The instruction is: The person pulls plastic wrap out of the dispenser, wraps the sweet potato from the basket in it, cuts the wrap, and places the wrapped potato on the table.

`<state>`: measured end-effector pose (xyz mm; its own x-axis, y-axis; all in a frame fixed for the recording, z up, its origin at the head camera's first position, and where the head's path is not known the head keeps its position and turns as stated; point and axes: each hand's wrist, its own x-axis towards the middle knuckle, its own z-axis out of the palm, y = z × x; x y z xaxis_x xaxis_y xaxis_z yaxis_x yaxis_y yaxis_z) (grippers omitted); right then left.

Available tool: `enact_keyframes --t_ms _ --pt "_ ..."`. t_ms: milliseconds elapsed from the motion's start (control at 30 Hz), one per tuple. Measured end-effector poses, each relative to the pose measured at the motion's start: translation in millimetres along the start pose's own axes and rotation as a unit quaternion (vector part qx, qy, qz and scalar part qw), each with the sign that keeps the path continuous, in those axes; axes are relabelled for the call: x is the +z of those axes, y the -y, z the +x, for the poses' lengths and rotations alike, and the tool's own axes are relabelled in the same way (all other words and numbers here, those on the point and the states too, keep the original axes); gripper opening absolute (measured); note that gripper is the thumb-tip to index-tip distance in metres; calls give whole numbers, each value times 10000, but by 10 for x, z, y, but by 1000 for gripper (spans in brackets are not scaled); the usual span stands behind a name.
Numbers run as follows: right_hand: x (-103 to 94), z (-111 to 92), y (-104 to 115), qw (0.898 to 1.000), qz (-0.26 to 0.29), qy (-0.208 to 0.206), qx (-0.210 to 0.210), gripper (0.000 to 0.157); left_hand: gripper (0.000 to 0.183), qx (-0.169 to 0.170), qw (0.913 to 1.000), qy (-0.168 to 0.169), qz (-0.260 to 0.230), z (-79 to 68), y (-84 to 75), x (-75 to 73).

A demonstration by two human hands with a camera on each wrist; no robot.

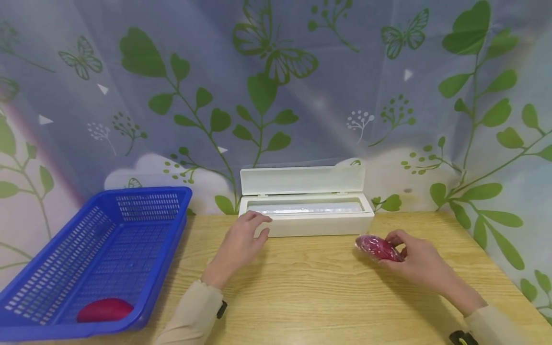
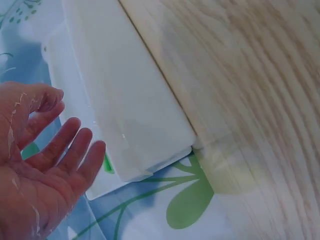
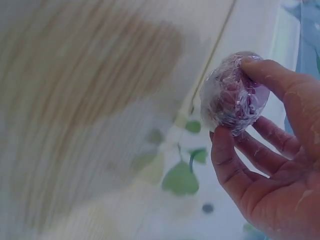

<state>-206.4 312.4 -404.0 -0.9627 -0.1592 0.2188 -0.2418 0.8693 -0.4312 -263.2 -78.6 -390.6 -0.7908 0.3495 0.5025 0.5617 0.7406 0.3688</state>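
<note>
My right hand (image 1: 420,261) grips a dark red, oblong piece wrapped in crinkled cling film (image 1: 378,247), above the table right of the white box. In the right wrist view the thumb presses its top and the fingers support it from below. The white cling film box (image 1: 310,225) lies along the back of the table with its lid (image 1: 302,180) raised, and a shiny roll of film (image 1: 306,208) shows inside. At the box's front left corner is my left hand (image 1: 241,244), fingers loosely bent and holding nothing; the left wrist view shows its palm and spread fingers.
A blue perforated plastic basket (image 1: 157,268) stands on the left of the table. Inside its near end lies a smooth red, rounded piece (image 1: 105,310). Behind the wooden table (image 1: 310,297) hangs a curtain (image 1: 198,28) printed with leaves and butterflies.
</note>
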Motion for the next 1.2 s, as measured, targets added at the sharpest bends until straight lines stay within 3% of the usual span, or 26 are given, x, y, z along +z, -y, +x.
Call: enact_keyframes --t_ms 100,267,433,633,733,967,1200 --pt "-120 -58 -135 9995 -34 -239 222 50 21 233 9988 -23 433 6 27 28" --pt "-297 -139 -390 9971 -59 -402 645 56 22 606 9931 -343 943 56 67 44" --pt "-403 -207 -638 9934 -202 -439 1044 62 21 722 9914 -465 984 141 135 5" --pt "-469 -257 -772 9888 -307 -188 1447 70 20 680 9908 -576 1017 239 230 -10" --pt "-484 -268 -821 9883 -406 -178 1462 70 21 453 9937 -360 965 288 253 -28" --pt "-501 -289 -887 9868 -515 -139 1531 71 27 -254 9940 522 931 346 324 -49" --pt "-507 -306 -937 9853 -542 74 1619 75 28 -499 9902 910 936 376 367 -36"
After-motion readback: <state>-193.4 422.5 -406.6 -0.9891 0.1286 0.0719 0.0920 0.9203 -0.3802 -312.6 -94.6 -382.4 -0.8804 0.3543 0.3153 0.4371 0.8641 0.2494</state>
